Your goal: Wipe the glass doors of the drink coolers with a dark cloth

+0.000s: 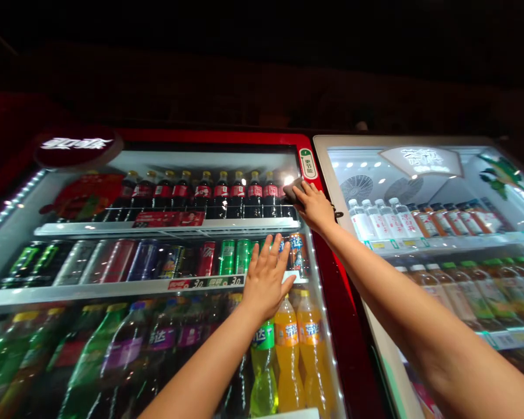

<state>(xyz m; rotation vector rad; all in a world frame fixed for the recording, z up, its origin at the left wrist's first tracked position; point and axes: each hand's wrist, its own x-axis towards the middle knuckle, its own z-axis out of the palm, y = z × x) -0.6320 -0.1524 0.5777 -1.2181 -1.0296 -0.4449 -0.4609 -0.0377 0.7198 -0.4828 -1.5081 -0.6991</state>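
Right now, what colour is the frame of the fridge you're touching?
Red frame, clearest in the head view.

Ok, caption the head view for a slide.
Right hand presses a grey cloth on the red drinks fridge's glass door; left hand lies flat below.

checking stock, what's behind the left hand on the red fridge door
The left hand lies flat on the glass door. Around it show green cans and orange bottles; whatever sits directly behind the palm is covered.

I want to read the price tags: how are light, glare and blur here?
Head view: the surroundings are dark, lit only by the red cooler and white cooler; glare spots beside the right hand holding a cloth; edges bend and blur; the left hand is sharp.
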